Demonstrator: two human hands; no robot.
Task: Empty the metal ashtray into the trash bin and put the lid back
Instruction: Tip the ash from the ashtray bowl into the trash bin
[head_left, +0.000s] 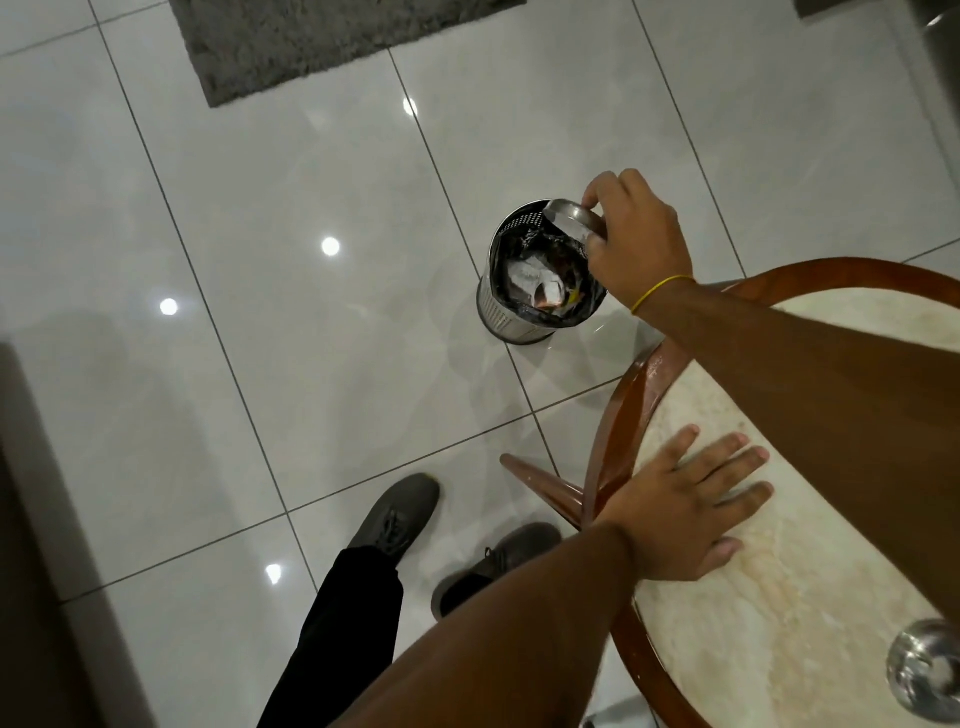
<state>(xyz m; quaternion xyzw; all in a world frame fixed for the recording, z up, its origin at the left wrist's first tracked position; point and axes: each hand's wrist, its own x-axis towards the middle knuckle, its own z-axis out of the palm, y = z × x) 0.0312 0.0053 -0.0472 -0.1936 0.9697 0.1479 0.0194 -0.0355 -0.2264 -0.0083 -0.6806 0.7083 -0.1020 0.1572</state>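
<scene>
Right hand gripping tipped ashtray, left hand flat on table

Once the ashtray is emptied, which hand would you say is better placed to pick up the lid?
Left, probably: the left hand rests empty on the table where the lid lies; the right hand grips the ashtray.

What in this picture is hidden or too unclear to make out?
- Metal ashtray, head view: the right hand covers most of it, so its inside is unseen.
- Trash bin: contents are dark and jumbled, too small to identify.
- Metal lid on the table: blurred, cut off by the right edge.
</scene>
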